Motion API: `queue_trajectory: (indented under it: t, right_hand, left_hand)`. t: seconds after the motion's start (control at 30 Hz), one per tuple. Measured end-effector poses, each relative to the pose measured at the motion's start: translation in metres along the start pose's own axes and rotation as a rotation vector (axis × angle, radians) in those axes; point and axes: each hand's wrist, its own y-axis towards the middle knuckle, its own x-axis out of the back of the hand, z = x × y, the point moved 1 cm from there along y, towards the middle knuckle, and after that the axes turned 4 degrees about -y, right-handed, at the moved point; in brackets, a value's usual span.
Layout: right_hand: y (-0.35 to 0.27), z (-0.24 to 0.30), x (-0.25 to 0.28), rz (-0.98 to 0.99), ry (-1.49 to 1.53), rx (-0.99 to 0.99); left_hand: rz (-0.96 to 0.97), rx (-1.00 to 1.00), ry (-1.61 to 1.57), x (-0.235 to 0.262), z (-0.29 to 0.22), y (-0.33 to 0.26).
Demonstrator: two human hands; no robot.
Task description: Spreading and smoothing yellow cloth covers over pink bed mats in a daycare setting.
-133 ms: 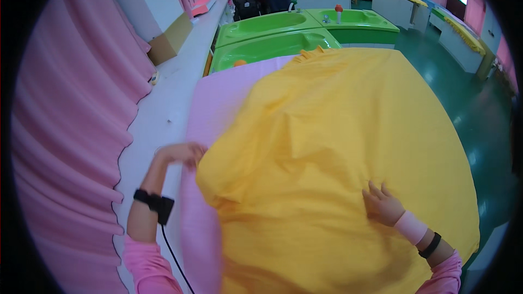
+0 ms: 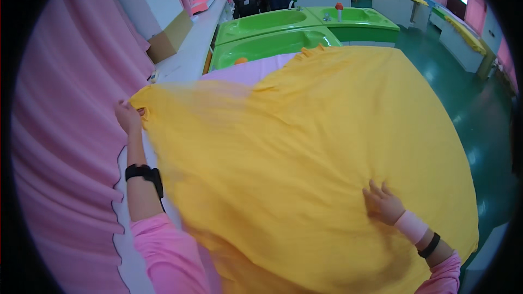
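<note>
Gripping a blurred corner of the yellow cloth (image 2: 305, 158) beside the pink curtain (image 2: 65, 130), the left hand (image 2: 128, 117) appears closed on the fabric. Centre: cloth spread over a lilac-covered surface (image 2: 245, 71). Right: right hand (image 2: 383, 204) lies open, fingers spread, pressing the cloth.

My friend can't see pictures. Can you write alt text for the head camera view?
A person spreads a big yellow cloth over a table, left hand gripping its corner beside a pink curtain, right hand flat on top. Green tubs stand behind.
</note>
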Motion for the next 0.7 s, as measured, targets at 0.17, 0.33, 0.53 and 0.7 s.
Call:
queue_trajectory:
  t: [0.17, 0.33, 0.53, 0.7]
  right_hand:
    - [0.005, -0.008, -0.016, -0.066, -0.042, 0.066]
    - [0.010, 0.005, -0.004, -0.025, 0.032, 0.023]
    - [0.009, 0.002, -0.014, -0.047, 0.081, 0.043]
    - [0.015, -0.022, -0.070, -0.124, -0.129, 0.129]
  left_hand:
    - [-0.203, -0.024, 0.787, -0.009, 0.088, -0.050]
    - [0.484, 0.844, 0.585, 0.003, 0.114, -0.119]
    - [0.518, 0.452, 0.796, 0.012, 0.085, -0.260]
    - [0.402, 0.508, 0.528, 0.060, 0.073, -0.414]
